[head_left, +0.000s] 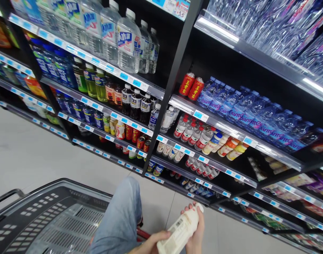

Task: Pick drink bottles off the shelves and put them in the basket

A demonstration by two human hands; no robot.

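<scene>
Lower left: basket (45, 211), dark and slotted, on the pale floor (31, 155). Toward the middle, just beside it: knee (121, 215) in blue denim.

Right of the knee: left grip (150, 243), fingers curled partly closed under the base end of the bottle (181, 227), cupping rather than clamping.

Bottle: cream-white plastic, lying aslant, base low and left, white cap (199, 207) high and right, barcode (179, 223) facing up.

Right grip (197, 233): wrapped from the far and right side around the upper half, fingertips showing at the shoulder just under the cap, closed on the bottle.

Bottle thus spanned by 2 grips and touching each, clear of the basket, just right of the knee, below the lowest shelves (225, 194).

Judged best handling:
- support at both ends, base borne by the left grip
- any turning done by the right grip at the shoulder
- cap end held the higher
- light squeeze only, the plastic wall looking likely to give
- barcode side left uncovered by fingers

Upper right: shelves of bottled water and small drinks, well apart from both grips.
</scene>
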